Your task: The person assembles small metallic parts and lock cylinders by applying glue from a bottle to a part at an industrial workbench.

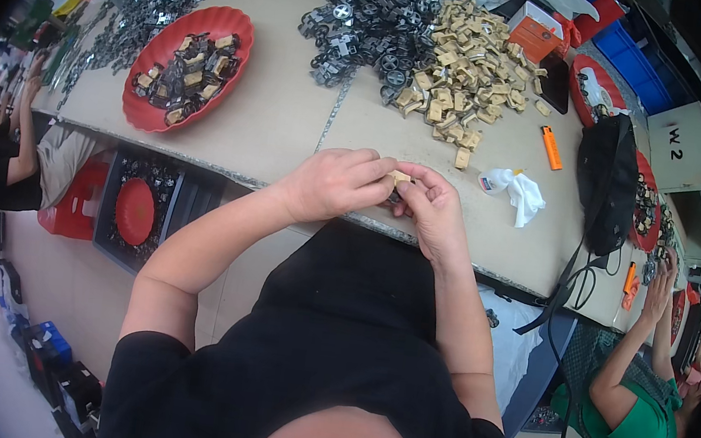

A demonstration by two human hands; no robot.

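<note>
Just above the table's front edge, my left hand [337, 184] and my right hand [438, 217] meet, fingertips closed on a small tan plastic toy part [399, 176]. Something dark shows beneath it, mostly hidden by the fingers. Beyond my hands lies a heap of tan plastic parts [466, 76]. To its left is a larger heap of black wheeled toy chassis [367, 15]. A small glue bottle [495, 181], partly wrapped in white tissue [526, 200], rests right of my right hand.
On the left stands a red scalloped bowl [235, 74] of tan-and-black pieces. An orange lighter [551, 147], a dark phone [554, 82] and a black bag [607, 185] with a hanging strap lie to the right. Co-workers sit at both sides; a grey crate [110, 216] is below left.
</note>
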